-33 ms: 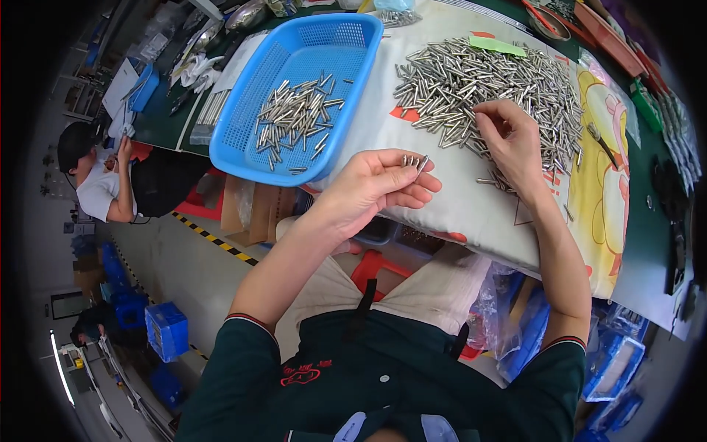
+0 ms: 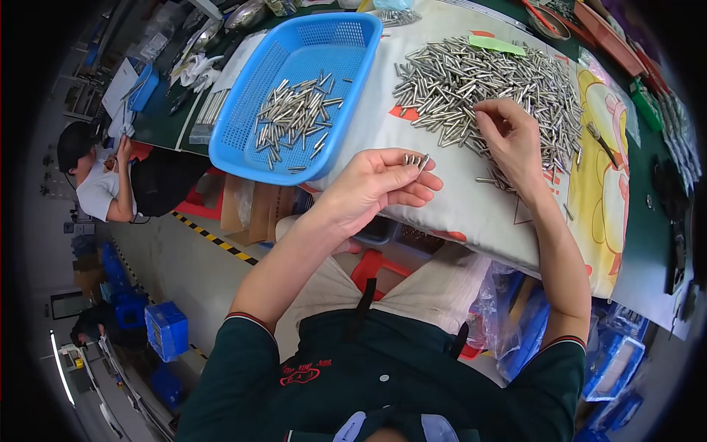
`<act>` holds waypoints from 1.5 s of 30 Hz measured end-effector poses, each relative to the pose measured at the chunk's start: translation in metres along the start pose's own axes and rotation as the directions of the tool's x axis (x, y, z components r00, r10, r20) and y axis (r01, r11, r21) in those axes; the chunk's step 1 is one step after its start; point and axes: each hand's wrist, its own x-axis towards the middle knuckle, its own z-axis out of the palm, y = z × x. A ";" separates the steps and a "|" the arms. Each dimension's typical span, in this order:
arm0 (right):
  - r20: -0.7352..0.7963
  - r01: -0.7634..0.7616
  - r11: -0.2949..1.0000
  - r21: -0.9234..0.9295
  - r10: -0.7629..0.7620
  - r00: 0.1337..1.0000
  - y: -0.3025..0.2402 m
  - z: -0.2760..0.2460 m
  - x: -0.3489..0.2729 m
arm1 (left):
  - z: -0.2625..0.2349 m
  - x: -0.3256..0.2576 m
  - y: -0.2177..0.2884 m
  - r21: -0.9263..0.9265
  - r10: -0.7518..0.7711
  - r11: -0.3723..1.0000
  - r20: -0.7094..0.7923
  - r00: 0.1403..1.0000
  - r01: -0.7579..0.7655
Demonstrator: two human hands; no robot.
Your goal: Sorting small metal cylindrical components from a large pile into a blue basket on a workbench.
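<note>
My left hand (image 2: 379, 184) is raised palm-up over the table's near edge, pinching a small bundle of metal pins (image 2: 416, 160) between thumb and fingertips. My right hand (image 2: 512, 140) lies on the near side of a big heap of loose metal pins (image 2: 486, 77). Its fingers curl down into the pins, and they hide whether any pin is gripped. The heap rests on a white cloth (image 2: 456, 202). To the left stands a blue mesh basket (image 2: 339, 37) with a smaller pile of the same pins (image 2: 294, 114) inside.
A yellow cartoon print (image 2: 604, 177) covers the cloth's right part, on a green table (image 2: 648, 250). Tools and trays line the far right edge. Another person (image 2: 96, 177) sits far left. Blue crates (image 2: 166, 328) stand on the floor, and plastic bags (image 2: 501, 309) hang under the table.
</note>
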 end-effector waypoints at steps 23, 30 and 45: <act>0.015 0.021 1.000 -0.008 -0.021 1.000 0.000 0.001 -0.005 | 0.004 0.016 -0.015 0.198 0.084 0.978 -0.054 0.995 -0.072; 0.144 0.148 0.977 0.151 -0.170 0.975 -0.020 0.010 -0.016 | 0.005 0.018 -0.018 0.206 0.094 0.975 -0.025 0.995 -0.087; 0.332 0.154 0.961 0.230 -0.226 0.916 -0.023 0.012 -0.021 | 0.009 0.024 -0.021 0.203 0.039 0.978 0.044 0.998 -0.047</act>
